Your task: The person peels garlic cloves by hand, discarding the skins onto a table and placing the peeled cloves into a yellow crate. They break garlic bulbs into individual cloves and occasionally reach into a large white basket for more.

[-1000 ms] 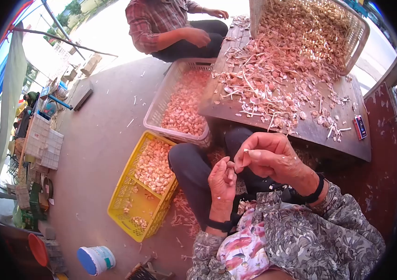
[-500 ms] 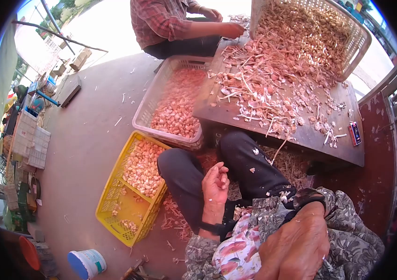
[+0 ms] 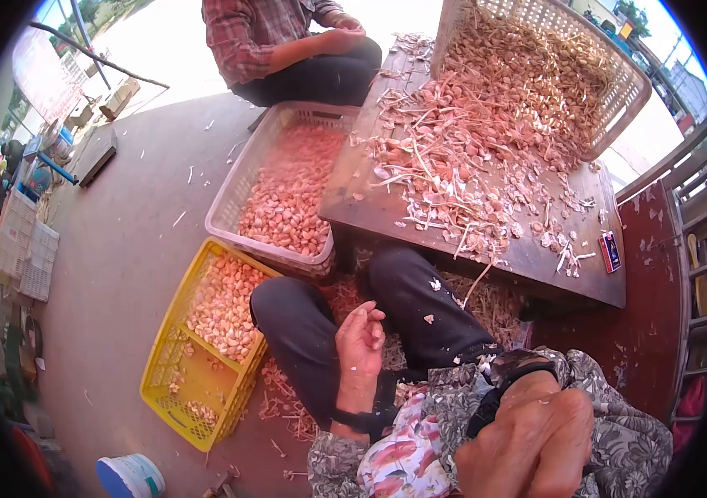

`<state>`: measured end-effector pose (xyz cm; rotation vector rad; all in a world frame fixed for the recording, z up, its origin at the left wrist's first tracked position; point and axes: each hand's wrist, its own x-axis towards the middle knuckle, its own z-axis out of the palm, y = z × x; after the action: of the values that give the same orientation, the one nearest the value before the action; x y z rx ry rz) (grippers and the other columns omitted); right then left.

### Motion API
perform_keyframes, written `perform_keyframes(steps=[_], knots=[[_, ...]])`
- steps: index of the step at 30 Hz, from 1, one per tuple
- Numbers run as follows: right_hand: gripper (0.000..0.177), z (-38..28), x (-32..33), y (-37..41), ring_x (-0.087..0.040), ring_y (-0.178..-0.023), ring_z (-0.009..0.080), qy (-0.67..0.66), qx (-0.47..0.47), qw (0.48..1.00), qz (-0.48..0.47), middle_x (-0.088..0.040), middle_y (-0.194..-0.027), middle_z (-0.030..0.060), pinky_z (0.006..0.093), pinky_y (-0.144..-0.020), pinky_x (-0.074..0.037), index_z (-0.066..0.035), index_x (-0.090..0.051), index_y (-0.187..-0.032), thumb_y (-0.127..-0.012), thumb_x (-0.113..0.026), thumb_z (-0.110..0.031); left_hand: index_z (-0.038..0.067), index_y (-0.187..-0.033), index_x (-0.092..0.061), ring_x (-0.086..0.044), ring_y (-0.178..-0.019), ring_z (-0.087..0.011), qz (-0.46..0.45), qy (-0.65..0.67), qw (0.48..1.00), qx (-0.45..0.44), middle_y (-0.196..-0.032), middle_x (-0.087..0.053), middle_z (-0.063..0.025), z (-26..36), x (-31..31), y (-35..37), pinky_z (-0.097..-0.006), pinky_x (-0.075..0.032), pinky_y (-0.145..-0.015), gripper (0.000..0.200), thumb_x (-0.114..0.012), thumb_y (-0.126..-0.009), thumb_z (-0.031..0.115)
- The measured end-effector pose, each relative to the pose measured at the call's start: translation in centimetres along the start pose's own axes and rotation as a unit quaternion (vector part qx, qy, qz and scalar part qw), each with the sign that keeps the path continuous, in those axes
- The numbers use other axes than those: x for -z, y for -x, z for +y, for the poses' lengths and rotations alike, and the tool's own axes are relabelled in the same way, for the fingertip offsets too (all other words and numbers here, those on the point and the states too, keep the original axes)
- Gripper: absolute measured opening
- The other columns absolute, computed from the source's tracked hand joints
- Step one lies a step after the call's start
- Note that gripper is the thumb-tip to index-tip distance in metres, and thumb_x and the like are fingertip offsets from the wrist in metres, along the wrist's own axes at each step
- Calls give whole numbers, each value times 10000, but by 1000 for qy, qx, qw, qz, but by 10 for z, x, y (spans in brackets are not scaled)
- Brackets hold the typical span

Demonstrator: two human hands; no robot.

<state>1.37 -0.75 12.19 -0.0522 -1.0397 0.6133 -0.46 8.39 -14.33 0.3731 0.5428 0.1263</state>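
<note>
My left hand [image 3: 359, 344] is raised between my knees, its fingers curled together. What they hold, if anything, cannot be made out. Close to the camera, my right hand [image 3: 528, 448] is bent over in front of my chest with its back towards me; its fingers are folded and their tips hidden. A yellow basket [image 3: 241, 388] stands on the floor left of my knees, garlic cloves [image 3: 225, 307] filling its far section and a few lying in the near one. Behind it, a pale pink crate [image 3: 225, 203] holds many more cloves [image 3: 287, 207].
Garlic and dry stalks [image 3: 461, 149] spill from a tipped crate [image 3: 629, 108] onto a low wooden table [image 3: 370, 195]. A small box [image 3: 610, 251] lies near its right edge. Another person [image 3: 278, 50] sits beyond the pink crate. A white bucket [image 3: 131, 476] stands front left.
The view has shifted right, so things sit further left. The other person's hand has withdrawn from the table pile towards their other hand. My hands keep nearly the same pose.
</note>
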Motion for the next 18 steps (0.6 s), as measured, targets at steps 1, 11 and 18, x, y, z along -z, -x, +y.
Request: perform_keyframes(steps=[1, 11, 18], knots=[[175, -6, 4, -4, -556, -447, 241, -1, -1, 1000, 2, -571, -685, 255, 285, -355, -397, 169, -574, -778, -839, -578, 5, -53, -1025, -549, -456, -512, -111, -6, 5, 1000, -1, -815, -604, -125, 0, -1, -2, -208, -341, -405, 241, -497, -885, 136], [110, 13, 84, -35, -581, -593, 227, 562, -10, 826, 45, -587, -724, 142, 309, -503, -455, 76, -580, -864, -786, -597, 1, -13, -1058, -521, -487, -547, -110, 66, 8, 998, 3, -868, -602, -115, 3, -29, 4, -218, -365, -409, 218, -477, -909, 139], [237, 33, 188, -21, -544, -770, 323, 866, -33, 499, 21, -513, -898, 150, 385, -640, -455, -20, -502, -970, -796, -599, -149, -57, -1005, -520, -493, -514, -120, 9, -33, 999, 6, -816, -608, -138, 5, -4, -4, -203, -351, -392, 214, -479, -885, 115]])
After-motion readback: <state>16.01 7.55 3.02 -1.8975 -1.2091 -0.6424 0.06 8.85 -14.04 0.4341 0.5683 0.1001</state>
